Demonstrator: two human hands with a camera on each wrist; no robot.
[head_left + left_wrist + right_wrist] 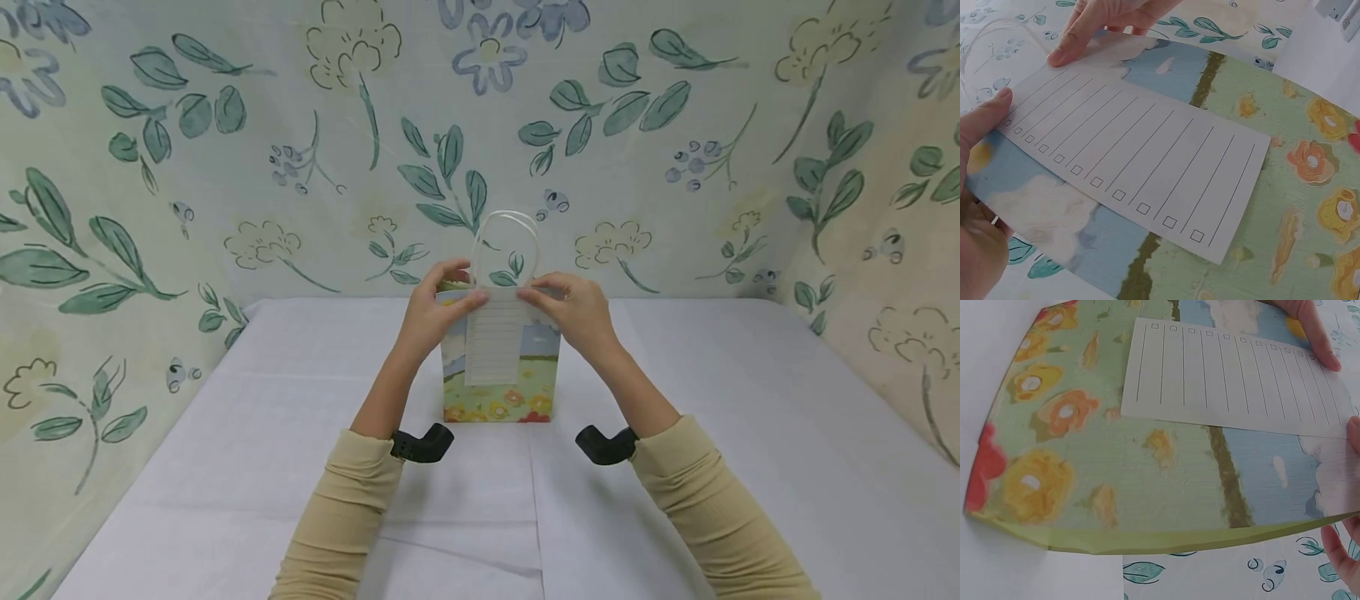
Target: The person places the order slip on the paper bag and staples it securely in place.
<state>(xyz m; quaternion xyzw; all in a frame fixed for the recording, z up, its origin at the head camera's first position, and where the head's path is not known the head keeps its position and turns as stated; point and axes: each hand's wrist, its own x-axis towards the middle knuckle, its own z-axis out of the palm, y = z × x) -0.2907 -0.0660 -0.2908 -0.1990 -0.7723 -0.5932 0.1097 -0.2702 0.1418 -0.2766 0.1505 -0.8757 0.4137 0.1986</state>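
Note:
A paper gift bag (498, 404) painted with flowers and sky stands upright on the table, its white cord handle (517, 215) raised. Against its front lies a white checklist sheet (492, 346), ruled with lines and small boxes, its top end level with the bag's rim. At the rim's left side my left hand (435, 308) pinches sheet and bag, thumb in front and fingers behind. My right hand (581, 312) does likewise at the right side. In the left wrist view both thumbs press the sheet's top corners. The bag's inside is hidden.
White cloth covers the table (300, 375), and a floral curtain (480, 125) hangs behind it and along the sides. A black wrist camera (427, 444) is strapped to the left wrist, and a second black camera (603, 446) to the right wrist.

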